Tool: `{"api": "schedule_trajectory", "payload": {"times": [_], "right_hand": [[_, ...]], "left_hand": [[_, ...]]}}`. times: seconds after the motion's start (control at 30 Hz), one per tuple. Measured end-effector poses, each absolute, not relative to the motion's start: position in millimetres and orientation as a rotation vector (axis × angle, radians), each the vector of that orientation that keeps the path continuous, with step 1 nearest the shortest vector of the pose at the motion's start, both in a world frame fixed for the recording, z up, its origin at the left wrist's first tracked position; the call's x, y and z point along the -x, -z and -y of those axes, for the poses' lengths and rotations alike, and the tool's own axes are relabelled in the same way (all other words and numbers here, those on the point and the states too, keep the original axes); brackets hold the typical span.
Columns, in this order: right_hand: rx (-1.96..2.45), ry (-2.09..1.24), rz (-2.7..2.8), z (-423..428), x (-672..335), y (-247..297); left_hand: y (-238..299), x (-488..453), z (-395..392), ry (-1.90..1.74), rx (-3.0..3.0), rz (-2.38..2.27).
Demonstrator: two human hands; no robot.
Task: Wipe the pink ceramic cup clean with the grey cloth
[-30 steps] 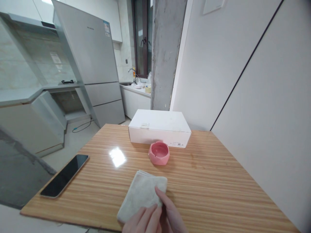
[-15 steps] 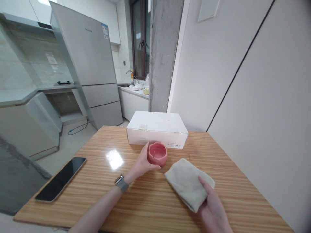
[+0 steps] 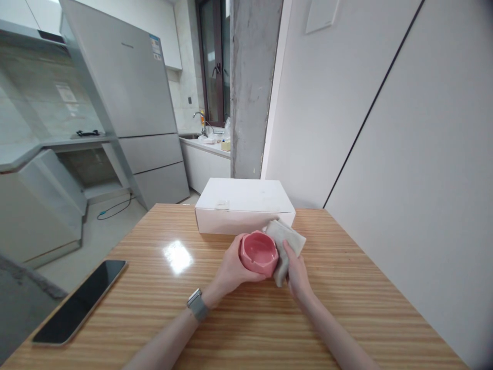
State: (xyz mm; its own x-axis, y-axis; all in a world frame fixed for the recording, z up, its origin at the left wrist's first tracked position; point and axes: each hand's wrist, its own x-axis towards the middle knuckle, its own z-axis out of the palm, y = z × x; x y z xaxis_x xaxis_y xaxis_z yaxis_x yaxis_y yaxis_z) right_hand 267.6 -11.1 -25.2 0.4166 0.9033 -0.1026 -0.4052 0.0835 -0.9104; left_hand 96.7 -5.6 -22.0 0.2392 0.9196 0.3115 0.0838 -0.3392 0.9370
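Observation:
My left hand (image 3: 234, 267), with a watch on its wrist, is closed round the left side of a pink ashtray (image 3: 259, 253). The ashtray has a faceted outside and notches in its rim; its opening tilts toward me. A folded pale grey-beige cloth (image 3: 287, 239) is pinched in my right hand (image 3: 296, 270), thumb on top. The cloth lies against the right side of the ashtray. Part of the ashtray's underside is hidden by my left fingers and the cloth.
Just behind the hands a white cardboard box (image 3: 245, 198) stands on the striped wooden table (image 3: 346, 308). A dark-screened phone (image 3: 80, 303) lies at the table's left edge. A white wall (image 3: 404, 154) borders the right side; a fridge (image 3: 127, 87) stands beyond.
My right hand has brought the cloth left and forward, up against the ashtray. My left hand has raised and tilted the ashtray slightly toward me.

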Motion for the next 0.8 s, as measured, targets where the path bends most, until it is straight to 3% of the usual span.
{"api": "schedule_trajectory", "payload": {"times": [0.47, 0.6, 0.7, 0.8], "right_hand": [[0.967, -0.993, 0.732, 18, -249, 42], [0.96, -0.832, 1.136, 31, -259, 44], [0.833, -0.699, 1.76, 33, -270, 32], [0.72, -0.511, 2.031, 28, -277, 22]], "left_hand": [[19, -97, 22, -0.953, -0.633, -0.626], [29, -89, 22, -0.814, -0.627, -0.679], [31, -86, 20, -0.868, -0.699, -0.797], [29, -85, 17, -0.94, -0.779, -0.897]]}}
